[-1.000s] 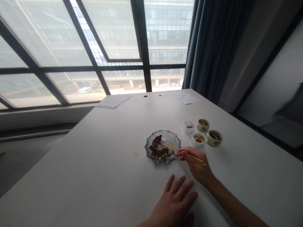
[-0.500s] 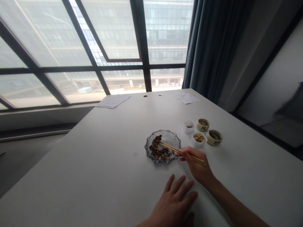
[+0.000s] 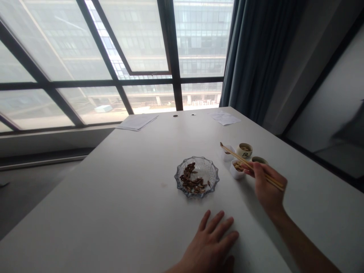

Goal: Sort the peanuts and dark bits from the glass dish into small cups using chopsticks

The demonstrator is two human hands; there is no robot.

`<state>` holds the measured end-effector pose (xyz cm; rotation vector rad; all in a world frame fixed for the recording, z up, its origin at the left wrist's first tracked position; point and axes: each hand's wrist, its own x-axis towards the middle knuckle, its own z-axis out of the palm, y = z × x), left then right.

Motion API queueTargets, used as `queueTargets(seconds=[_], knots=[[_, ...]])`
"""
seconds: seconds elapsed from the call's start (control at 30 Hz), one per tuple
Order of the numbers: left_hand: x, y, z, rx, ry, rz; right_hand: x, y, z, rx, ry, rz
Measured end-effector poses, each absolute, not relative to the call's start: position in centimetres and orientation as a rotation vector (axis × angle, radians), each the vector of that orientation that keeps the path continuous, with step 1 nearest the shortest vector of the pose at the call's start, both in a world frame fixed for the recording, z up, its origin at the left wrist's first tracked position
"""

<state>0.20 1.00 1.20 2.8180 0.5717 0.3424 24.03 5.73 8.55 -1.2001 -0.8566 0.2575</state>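
My right hand (image 3: 269, 185) is closed around a pair of wooden chopsticks (image 3: 237, 156), reaching over the small cups on the right. At the chopstick tips is a small dark seed (image 3: 221, 144), above the rim of a white plastic cup (image 3: 223, 156) with a few dark bits inside. Beneath the chopsticks stands a second white cup (image 3: 236, 174), holding tan nuts that look like peanuts. A scalloped glass dish (image 3: 212, 171) sits to the left, with a heap of dark brown seeds (image 3: 193, 182) in it. My left hand (image 3: 212, 239) rests on the table, fingers spread, holding nothing.
Two cream ceramic cups with dark characters stand by the white ones: one cup (image 3: 244, 153) farther back, the other cup (image 3: 261, 160) partly behind my right hand. Paper sheets (image 3: 138, 122) and another sheet (image 3: 226, 118) lie near the white table's (image 3: 113, 197) far edge.
My right hand has moved the chopsticks right and away from the glass dish to above the white cups, with a seed at their tips. My left hand stays in place.
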Motion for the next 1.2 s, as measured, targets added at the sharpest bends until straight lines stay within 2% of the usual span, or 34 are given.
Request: queueTargets(seconds=[0.17, 0.57, 0.9, 1.2], knots=[[0.2, 1.1, 1.1, 2.805, 0.565, 0.332, 25.9, 6.0, 8.7, -1.259, -0.827, 0.147], [0.2, 1.0, 1.3, 2.796, 0.569, 0.321, 25.2, 5.8, 8.4, -1.200, -0.917, 0.154], [0.4, 1.0, 1.1, 2.850, 0.571, 0.379, 19.7, 4.5, 6.6, -1.063, -1.290, 0.584], [0.4, 0.9, 1.0, 2.833, 0.586, 0.379, 18.2, 4.9, 5.6, -1.058, -1.341, 0.710]])
